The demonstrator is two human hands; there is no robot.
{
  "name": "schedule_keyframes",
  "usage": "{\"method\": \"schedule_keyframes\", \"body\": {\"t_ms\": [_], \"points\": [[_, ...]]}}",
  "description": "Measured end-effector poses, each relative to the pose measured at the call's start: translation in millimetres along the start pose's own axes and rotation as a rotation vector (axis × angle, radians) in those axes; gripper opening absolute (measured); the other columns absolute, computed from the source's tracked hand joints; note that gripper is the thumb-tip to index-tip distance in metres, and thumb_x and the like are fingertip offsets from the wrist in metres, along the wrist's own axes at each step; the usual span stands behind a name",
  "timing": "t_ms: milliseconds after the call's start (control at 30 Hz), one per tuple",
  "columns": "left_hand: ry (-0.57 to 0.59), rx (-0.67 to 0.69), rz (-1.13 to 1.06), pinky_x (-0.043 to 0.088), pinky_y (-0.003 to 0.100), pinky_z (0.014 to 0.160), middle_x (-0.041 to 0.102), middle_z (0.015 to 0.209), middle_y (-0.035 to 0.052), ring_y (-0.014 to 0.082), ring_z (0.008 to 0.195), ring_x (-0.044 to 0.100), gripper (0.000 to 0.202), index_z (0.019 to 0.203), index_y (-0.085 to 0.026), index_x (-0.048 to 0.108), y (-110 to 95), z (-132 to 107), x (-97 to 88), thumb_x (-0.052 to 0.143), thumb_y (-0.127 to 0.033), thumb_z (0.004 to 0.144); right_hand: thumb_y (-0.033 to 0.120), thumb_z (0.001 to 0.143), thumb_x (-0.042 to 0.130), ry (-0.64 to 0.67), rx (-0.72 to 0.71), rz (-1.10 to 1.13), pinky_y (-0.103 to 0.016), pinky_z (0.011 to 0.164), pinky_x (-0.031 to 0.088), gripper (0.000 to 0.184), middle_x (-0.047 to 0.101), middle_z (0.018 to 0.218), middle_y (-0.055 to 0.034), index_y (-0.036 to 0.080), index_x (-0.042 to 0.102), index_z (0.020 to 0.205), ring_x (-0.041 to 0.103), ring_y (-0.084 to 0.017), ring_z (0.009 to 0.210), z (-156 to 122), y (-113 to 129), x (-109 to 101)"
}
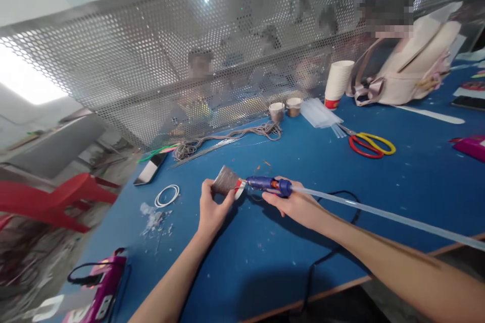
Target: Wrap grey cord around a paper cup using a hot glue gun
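My left hand (214, 207) grips a paper cup (226, 180) tipped on its side, its wall mostly wound with grey-brown cord. A red and white band of bare cup shows at the end facing right. My right hand (293, 202) is wrapped round a blue hot glue gun (263, 183), whose nozzle meets the cup at the edge of the wound cord. From the gun's rear a long clear glue stick (364, 206) runs off to the right. Whether the nozzle touches the cup or only nears it, I cannot tell.
Grey cord (242, 133) lies along the back, near two wrapped cups (277, 112). Further right are stacked paper cups (338, 83), scissors (371, 144) and a backpack (405, 68). A phone (150, 168), white rings (167, 196) and a purple power strip (100, 287) lie left. A perforated metal screen (159, 70) stands behind.
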State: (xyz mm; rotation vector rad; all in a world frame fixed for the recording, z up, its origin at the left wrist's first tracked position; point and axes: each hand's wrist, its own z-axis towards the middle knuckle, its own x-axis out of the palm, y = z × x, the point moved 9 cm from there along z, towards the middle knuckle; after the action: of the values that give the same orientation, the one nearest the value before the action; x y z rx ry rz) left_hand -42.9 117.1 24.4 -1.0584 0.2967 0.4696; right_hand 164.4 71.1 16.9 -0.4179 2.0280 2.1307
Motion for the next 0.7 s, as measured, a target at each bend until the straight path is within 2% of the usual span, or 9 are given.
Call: {"method": "schedule_keyframes", "body": {"t_ms": [133,300,400,533,700], "points": [[0.036,0.009,-0.037,0.045,0.026,0.064,0.044,0.078,-0.0035,0.0123,0.067,0.046,0.026,0.082,-0.023,0.042,0.5,-2.1,2.8,0.064,-0.033,0.072,0.041,0.081,0.058,-0.011,-0.043,-0.065,-0.023,0.051,0.037,0.023,0.051,0.058,0.0049,0.020,0.053,0.073,0.046,-0.011,0.053,-2.1,3.8,-0.3],[0.039,0.015,-0.032,0.045,0.026,0.064,0.044,0.078,-0.0028,0.0127,0.068,0.047,0.027,0.083,-0.023,0.041,1.5,-4.6,5.4,0.065,-0.030,0.072,0.042,0.079,0.059,-0.001,-0.016,-0.103,-0.023,0.049,0.034,0.024,0.048,0.055,0.0056,0.020,0.052,0.070,0.044,-0.010,0.051,-3.5,3.4,0.5],[0.024,0.063,-0.017,0.045,0.026,0.064,0.044,0.081,-0.0017,0.0130,0.070,0.047,0.027,0.086,-0.022,0.043,-0.8,-6.3,4.6,0.066,-0.028,0.073,0.040,0.079,0.059,-0.004,0.001,-0.109,-0.022,0.048,0.034,0.023,0.049,0.054,0.0056,0.020,0.051,0.069,0.044,-0.010,0.049,-2.9,2.9,0.0],[0.029,0.122,0.022,0.045,0.028,0.065,0.046,0.084,-0.0005,0.0140,0.073,0.048,0.028,0.089,-0.022,0.044,-4.1,-8.5,4.6,0.068,-0.027,0.074,0.040,0.079,0.058,-0.019,-0.036,-0.139,-0.022,0.048,0.034,0.023,0.049,0.053,0.0053,0.020,0.051,0.068,0.044,-0.010,0.049,-4.0,6.2,1.6],[0.010,0.103,0.051,0.044,0.028,0.065,0.044,0.083,-0.0011,0.0141,0.072,0.047,0.027,0.087,-0.022,0.044,-3.5,-9.1,2.6,0.067,-0.028,0.074,0.038,0.079,0.059,-0.050,-0.098,-0.193,-0.022,0.049,0.035,0.019,0.052,0.055,0.0042,0.021,0.054,0.072,0.044,-0.011,0.048,-7.8,7.1,5.3]]}}
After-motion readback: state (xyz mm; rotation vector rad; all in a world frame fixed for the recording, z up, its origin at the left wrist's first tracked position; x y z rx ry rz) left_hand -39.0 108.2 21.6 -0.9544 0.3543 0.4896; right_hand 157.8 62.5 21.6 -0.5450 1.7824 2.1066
